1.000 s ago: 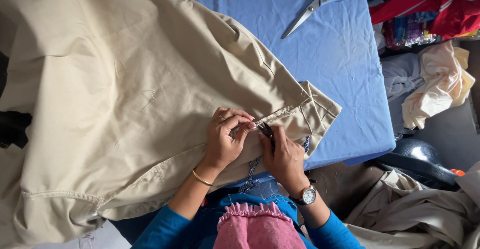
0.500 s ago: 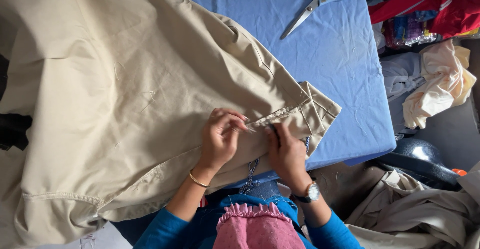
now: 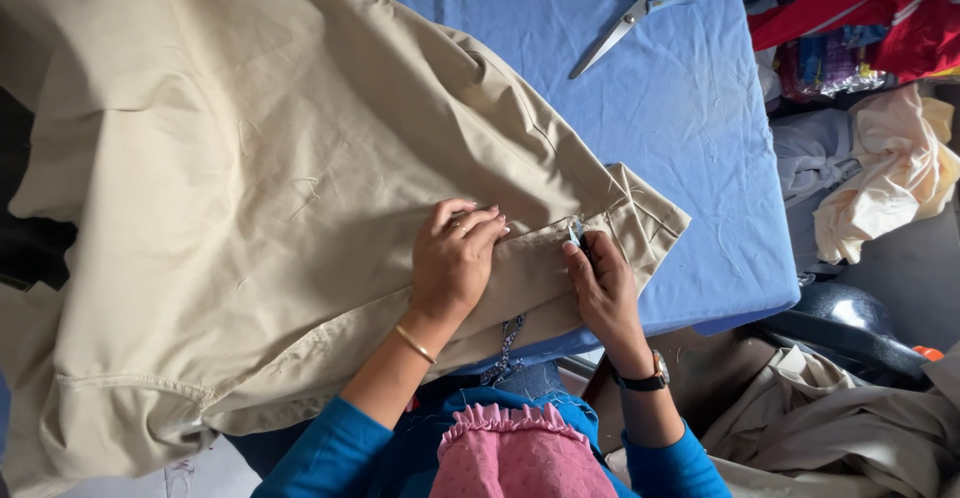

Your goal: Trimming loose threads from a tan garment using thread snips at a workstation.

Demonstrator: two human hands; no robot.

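Blue-covered table (image 3: 690,138) under big beige garment (image 3: 250,188), spread across left and centre, hem corner reaching table's near right edge. Left hand (image 3: 452,263) flat on fabric, fingers curled, pressing seam, gripping nothing. Right hand (image 3: 600,283) just beside it, fingertips pinched narrow on small metal tool (image 3: 576,232) at seam. Scissors (image 3: 645,3) lie far off, well apart from both hands

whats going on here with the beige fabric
A person is working on a large beige garment spread over a blue-covered table. The left hand presses flat on the cloth beside a seam, while the right hand pinches a small tool at that seam near the waistband. Scissors lie untouched at the table's far side.
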